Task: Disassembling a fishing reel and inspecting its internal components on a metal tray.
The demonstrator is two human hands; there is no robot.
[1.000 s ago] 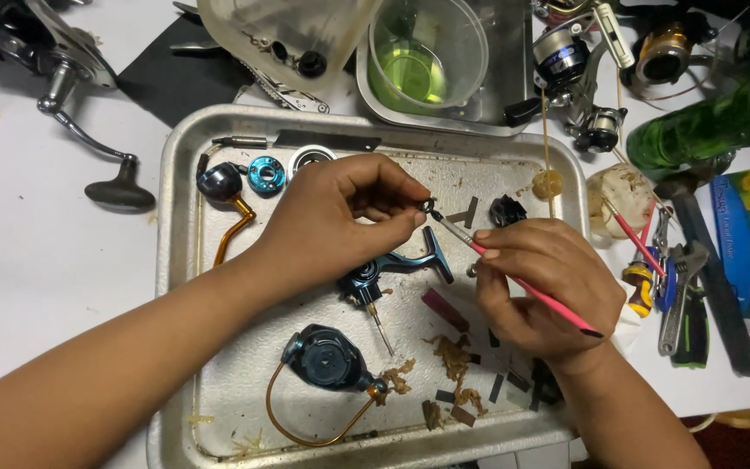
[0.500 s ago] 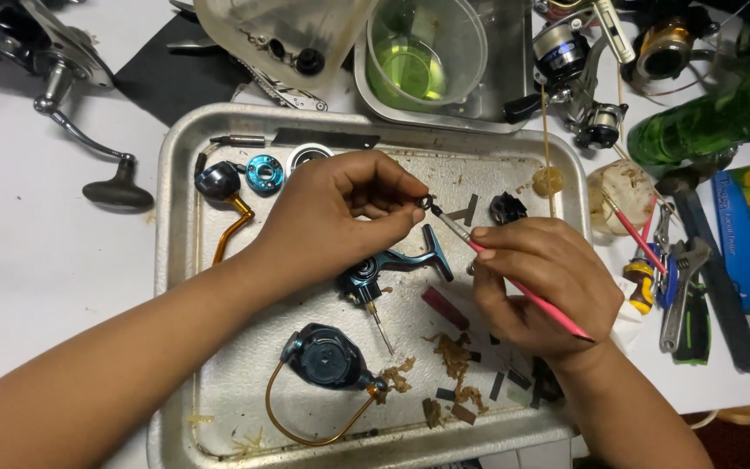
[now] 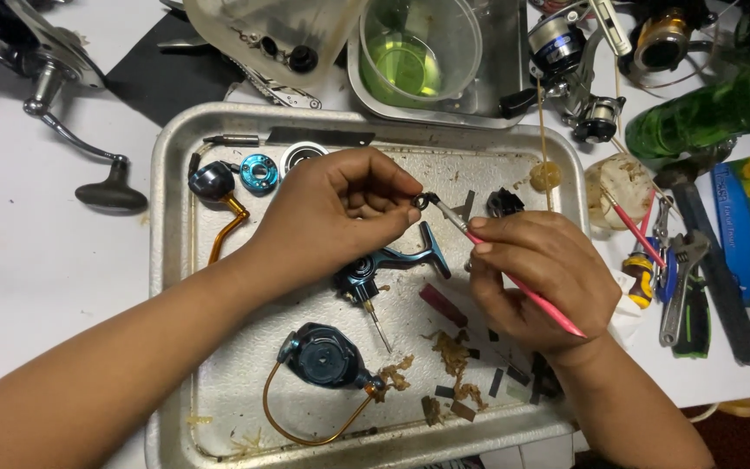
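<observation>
I'm pinching a small dark metal ring (image 3: 419,201) in my left hand (image 3: 340,213) above the dented silver metal tray (image 3: 171,260), while my right hand (image 3: 544,278) is gripping a thin pink-handled brush (image 3: 514,278), dabbing it.

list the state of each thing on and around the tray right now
left hand: pinching a small ring part
right hand: holding a pink brush, tip at the ring part
metal tray: greasy, strewn with parts
plastic cup: upright, green liquid inside
green bottle: lying on its side
</observation>
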